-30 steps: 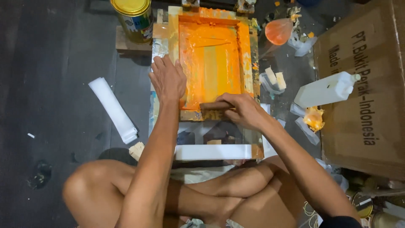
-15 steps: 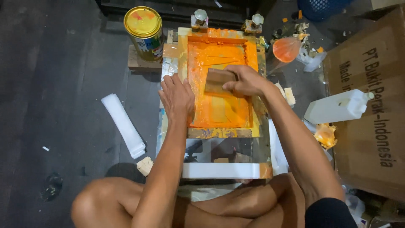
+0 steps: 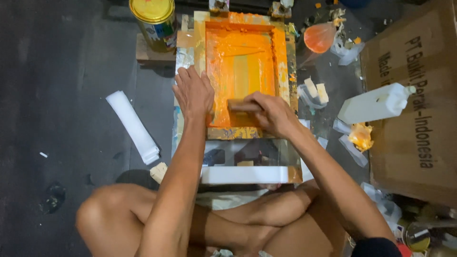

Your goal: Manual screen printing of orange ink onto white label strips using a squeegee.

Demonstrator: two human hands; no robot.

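Wooden squeegee (image 3: pixel 243 106) on orange-inked screen frame (image 3: pixel 240 71)

Yellow-lidded paint can (image 3: pixel 153 21) upper left – white plastic bottle (image 3: pixel 376 103) on cardboard box (image 3: pixel 419 143), right

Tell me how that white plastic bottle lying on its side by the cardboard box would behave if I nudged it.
The white plastic bottle lies flat on one broad side and looks squarish, so it would probably slide rather than roll. It rests partly against the cardboard box, which likely stops it on that side. Its smooth plastic may be slippery; how full it is can't be seen.

Dim overhead light, soft shadows, slightly blurred.
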